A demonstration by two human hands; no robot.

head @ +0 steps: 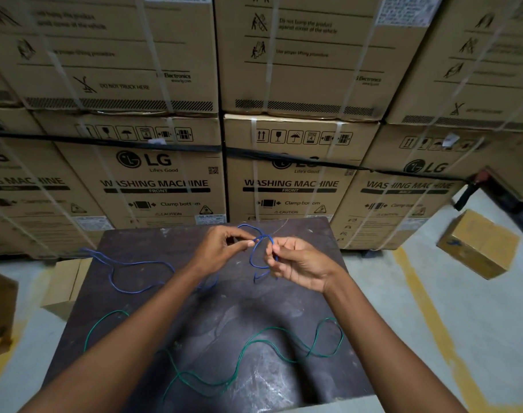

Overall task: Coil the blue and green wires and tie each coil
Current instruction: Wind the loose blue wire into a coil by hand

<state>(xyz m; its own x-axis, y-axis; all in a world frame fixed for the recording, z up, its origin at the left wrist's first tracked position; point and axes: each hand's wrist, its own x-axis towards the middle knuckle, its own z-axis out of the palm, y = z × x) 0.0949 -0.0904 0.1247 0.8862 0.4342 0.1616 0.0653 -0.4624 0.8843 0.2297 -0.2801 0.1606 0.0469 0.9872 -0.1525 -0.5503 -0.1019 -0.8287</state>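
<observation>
1. The dark table (284,383) stood before a wall of stacked washing-machine cartons (165,180); positions below are given relative to the table.
2. Both hands were raised over the table's far half, close together but not touching.
3. Left hand (221,248): thumb and forefinger pressed together, pinching the blue wire (255,254) at the top of a small loop.
4. Right hand (296,263): fingers (272,251) curled and closed on the same loop from its other side; a short blue tail hung below this hand.
5. The rest of the blue wire trailed loose across the table's far-left part, lying in open bends and reaching the left edge.
6. The green wire (254,344) lay uncoiled on the table's near half, in wavy double strands from the left side to the right, touched by neither hand.
7. A small cardboard box (478,242) sat on the floor, well to the right of the table; another box (66,284) stood just beside its left edge.
</observation>
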